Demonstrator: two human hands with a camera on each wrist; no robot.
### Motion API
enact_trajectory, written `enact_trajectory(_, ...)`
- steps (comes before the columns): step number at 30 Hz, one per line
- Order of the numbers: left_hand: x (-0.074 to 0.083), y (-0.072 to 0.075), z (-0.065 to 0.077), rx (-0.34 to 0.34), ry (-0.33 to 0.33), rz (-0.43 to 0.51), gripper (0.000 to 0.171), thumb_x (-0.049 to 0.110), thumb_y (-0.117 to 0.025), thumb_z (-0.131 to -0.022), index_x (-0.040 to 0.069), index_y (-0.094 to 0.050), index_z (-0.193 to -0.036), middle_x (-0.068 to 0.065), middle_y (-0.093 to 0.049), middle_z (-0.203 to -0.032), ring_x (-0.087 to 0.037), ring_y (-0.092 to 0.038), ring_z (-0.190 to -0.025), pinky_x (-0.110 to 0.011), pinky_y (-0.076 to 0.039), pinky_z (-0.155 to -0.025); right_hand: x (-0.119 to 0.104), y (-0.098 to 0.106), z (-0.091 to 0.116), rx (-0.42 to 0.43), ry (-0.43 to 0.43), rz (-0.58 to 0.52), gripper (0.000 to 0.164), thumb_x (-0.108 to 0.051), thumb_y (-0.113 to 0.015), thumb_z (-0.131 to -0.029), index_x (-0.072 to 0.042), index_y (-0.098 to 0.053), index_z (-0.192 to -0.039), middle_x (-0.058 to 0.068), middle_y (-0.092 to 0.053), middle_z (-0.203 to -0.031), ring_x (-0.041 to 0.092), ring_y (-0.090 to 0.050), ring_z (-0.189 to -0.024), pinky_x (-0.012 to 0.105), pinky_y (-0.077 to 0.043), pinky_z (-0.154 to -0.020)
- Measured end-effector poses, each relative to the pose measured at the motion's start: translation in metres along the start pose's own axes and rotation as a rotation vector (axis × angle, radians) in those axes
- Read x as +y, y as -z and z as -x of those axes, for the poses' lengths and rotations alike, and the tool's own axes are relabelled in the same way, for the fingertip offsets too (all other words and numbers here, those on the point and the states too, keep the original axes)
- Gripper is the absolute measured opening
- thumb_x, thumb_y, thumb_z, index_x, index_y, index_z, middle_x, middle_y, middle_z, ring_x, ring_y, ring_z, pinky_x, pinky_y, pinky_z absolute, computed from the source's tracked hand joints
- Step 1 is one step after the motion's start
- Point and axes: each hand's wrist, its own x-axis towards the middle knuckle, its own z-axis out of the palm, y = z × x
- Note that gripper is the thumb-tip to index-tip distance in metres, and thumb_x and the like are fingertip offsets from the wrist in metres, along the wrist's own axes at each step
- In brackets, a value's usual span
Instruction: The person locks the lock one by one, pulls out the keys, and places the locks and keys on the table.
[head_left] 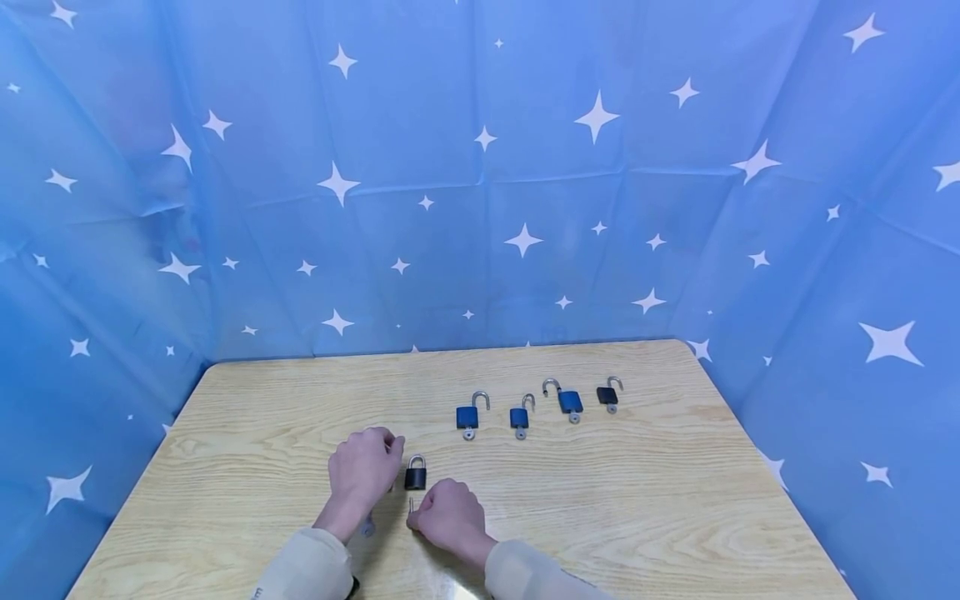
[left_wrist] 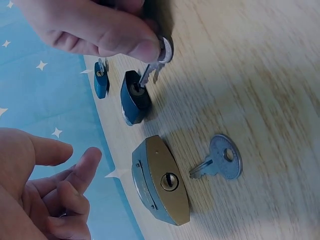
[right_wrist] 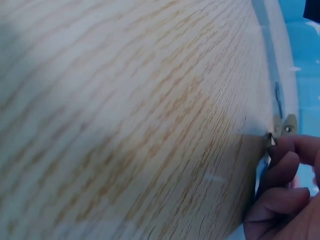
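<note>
Wooden table (head_left: pixel 637 500), key (left_wrist: pixel 167 51) in right fingers (left_wrist: pixel 144 49), black padlock (head_left: pixel 416 478) just beyond

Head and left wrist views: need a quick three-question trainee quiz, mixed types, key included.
1. In the head view, how many blue metal padlocks with open shackles lie on the light wooden table?
2. In the left wrist view, what lies beside the brass-faced metal padlock?
A. a screwdriver
B. a silver metal key
C. a coin
3. True or false: the black metal padlock nearest the right hand has its shackle closed.

Key: 1. three; 2. B; 3. true.
</note>
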Motion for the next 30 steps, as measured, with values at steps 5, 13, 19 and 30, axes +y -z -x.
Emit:
enact_trajectory(5, 0.0002, 0.0006, 0.0004, 0.003, -0.004, 0.0, 0.023, 0.032, -0.057, -0.093, 0.015, -0.071, -0.088, 0.01, -0.05, -0.043, -0.016, -0.048, -0.046, -0.033, -0.036, -0.043, 0.001, -0.0005, -0.0008, -0.001, 0.0, 0.007, 0.024, -0.025, -0.074, -0.068, -0.02, -0.056, -0.053, -0.009, -0.051, -0.052, 0.013, -0.046, -0.049, 0.031, -0.036, -0.045)
enact_trajectory(13, -0.0007, 0.0013, 0.0012, -0.005, 0.0, -0.002, 0.023, 0.032, -0.057, -0.093, 0.014, -0.071, -0.088, 0.008, -0.052, -0.046, -0.016, -0.048, -0.046, -0.033, -0.035, -0.042, -0.0012, -0.0003, -0.0007, -0.011, -0.004, 0.041, 0.028, -0.025, -0.073, -0.069, -0.02, -0.052, -0.051, -0.009, -0.048, -0.05, 0.013, -0.045, -0.048, 0.031, -0.033, -0.044)
enact_trajectory(19, -0.0021, 0.0003, 0.002, -0.008, -0.005, -0.001, 0.023, 0.03, -0.057, -0.093, 0.015, -0.071, -0.084, 0.007, -0.052, -0.048, -0.015, -0.048, -0.047, -0.032, -0.035, -0.043, -0.0032, 0.0017, 0.0012, -0.015, 0.004, 0.058, 0.028, -0.025, -0.073, -0.071, -0.019, -0.053, -0.052, -0.008, -0.049, -0.051, 0.014, -0.045, -0.048, 0.031, -0.034, -0.044)
enact_trajectory(30, -0.0035, -0.0015, 0.0038, -0.019, -0.013, -0.002, 0.023, 0.03, -0.055, -0.094, 0.018, -0.071, -0.082, 0.007, -0.05, -0.047, -0.015, -0.045, -0.043, -0.032, -0.033, -0.04, -0.0028, 0.0023, 0.0024, -0.02, 0.023, 0.061, 0.025, -0.025, -0.074, -0.073, -0.02, -0.056, -0.056, -0.009, -0.052, -0.054, 0.012, -0.046, -0.05, 0.031, -0.037, -0.045)
